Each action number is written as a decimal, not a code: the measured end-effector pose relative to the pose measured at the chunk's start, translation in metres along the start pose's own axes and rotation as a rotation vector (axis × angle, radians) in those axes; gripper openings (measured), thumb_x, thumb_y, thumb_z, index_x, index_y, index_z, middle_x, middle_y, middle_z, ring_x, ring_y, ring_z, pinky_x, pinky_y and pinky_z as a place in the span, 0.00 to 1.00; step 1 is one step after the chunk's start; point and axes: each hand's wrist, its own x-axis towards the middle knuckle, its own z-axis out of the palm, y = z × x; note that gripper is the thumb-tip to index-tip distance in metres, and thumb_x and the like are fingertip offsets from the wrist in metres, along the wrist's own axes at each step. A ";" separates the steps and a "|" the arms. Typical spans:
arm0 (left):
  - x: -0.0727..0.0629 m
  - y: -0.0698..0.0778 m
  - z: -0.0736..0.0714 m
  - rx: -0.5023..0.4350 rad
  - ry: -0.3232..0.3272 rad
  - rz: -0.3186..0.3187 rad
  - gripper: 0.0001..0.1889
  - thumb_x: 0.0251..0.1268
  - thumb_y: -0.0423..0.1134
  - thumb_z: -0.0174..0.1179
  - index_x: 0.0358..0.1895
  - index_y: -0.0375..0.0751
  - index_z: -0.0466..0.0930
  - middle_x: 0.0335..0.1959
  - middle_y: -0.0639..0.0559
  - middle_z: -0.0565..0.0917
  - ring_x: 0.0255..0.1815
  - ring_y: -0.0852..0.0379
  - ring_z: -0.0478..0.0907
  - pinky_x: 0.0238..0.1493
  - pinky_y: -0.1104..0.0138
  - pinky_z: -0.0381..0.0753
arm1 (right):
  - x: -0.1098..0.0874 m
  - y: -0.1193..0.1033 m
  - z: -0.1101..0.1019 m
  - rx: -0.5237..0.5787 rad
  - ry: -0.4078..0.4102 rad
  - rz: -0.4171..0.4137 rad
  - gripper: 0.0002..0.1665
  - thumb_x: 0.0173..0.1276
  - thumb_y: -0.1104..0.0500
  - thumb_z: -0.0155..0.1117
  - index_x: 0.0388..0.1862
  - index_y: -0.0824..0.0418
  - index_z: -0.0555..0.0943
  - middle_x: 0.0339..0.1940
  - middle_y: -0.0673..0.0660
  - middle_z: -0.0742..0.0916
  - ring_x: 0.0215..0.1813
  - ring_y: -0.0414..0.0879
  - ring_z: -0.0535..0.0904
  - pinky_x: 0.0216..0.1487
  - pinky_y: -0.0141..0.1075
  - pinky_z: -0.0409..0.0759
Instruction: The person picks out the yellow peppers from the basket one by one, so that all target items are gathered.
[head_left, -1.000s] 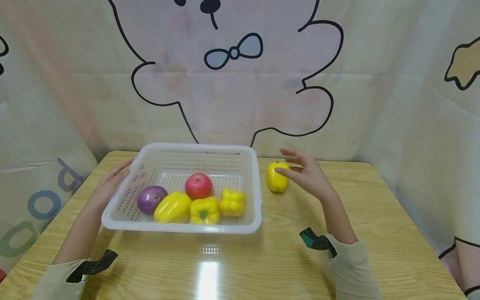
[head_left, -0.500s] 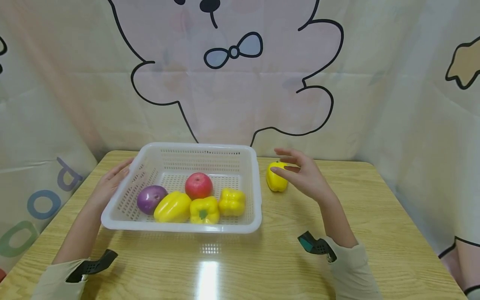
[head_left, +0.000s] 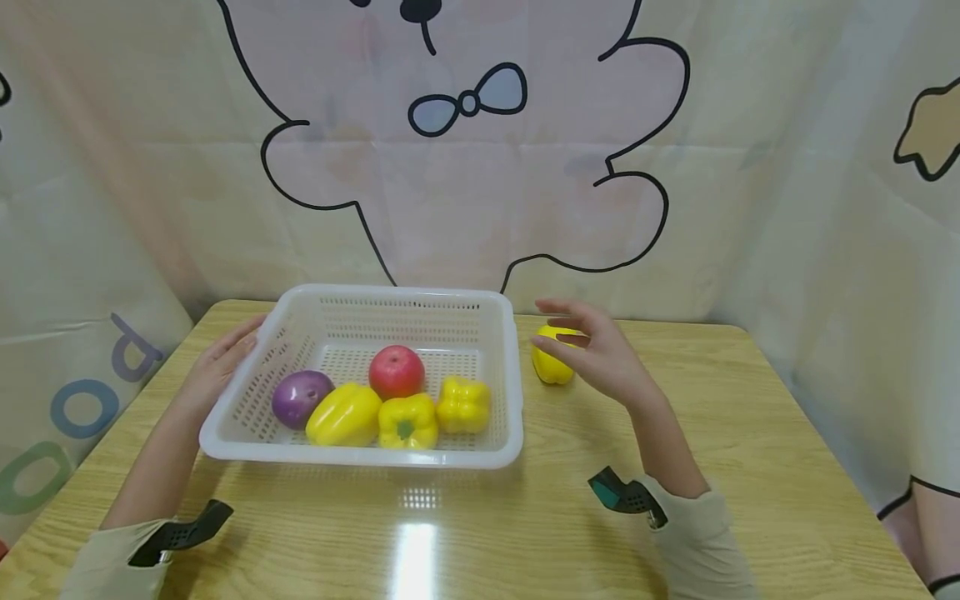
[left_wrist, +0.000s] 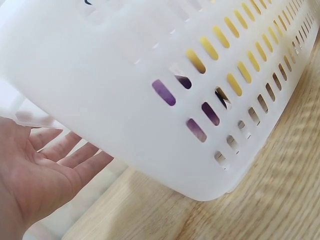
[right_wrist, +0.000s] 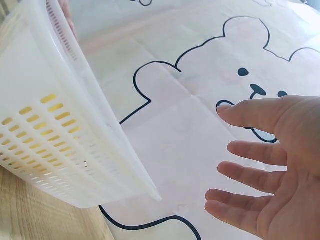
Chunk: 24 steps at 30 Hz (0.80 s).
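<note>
A white perforated plastic basket (head_left: 360,456) stands on the table. Inside lie a red apple (head_left: 396,372), a glossy round purple piece (head_left: 302,398) and three yellow bell peppers (head_left: 343,415). Against the basket's outer left side rests my left hand (head_left: 213,379), its fingers fairly straight; the left wrist view has this hand (left_wrist: 55,175) beside the basket wall. My right hand (head_left: 600,354) hovers right of the basket, fingers spread and apart from the rim. Partly hidden behind it is another yellow bell pepper (head_left: 551,368) on the table. In the right wrist view the palm (right_wrist: 280,210) holds nothing.
The light wood table (head_left: 750,467) extends in front and to the right. A pale curtain (head_left: 465,192) with a cartoon bear hangs directly behind the table's far edge. Dark straps (head_left: 183,533) sit on both wrists.
My right hand has moved a little left, toward the basket's right rim, and covers more of the pepper on the table. The left hand and the basket look nearly unchanged.
</note>
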 end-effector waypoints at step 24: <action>-0.001 0.000 0.001 -0.010 -0.004 0.000 0.19 0.89 0.44 0.47 0.73 0.67 0.71 0.48 0.65 0.88 0.44 0.63 0.88 0.40 0.69 0.90 | 0.016 -0.009 0.024 0.028 -0.083 0.032 0.33 0.75 0.57 0.71 0.75 0.66 0.73 0.75 0.64 0.78 0.74 0.65 0.75 0.69 0.57 0.80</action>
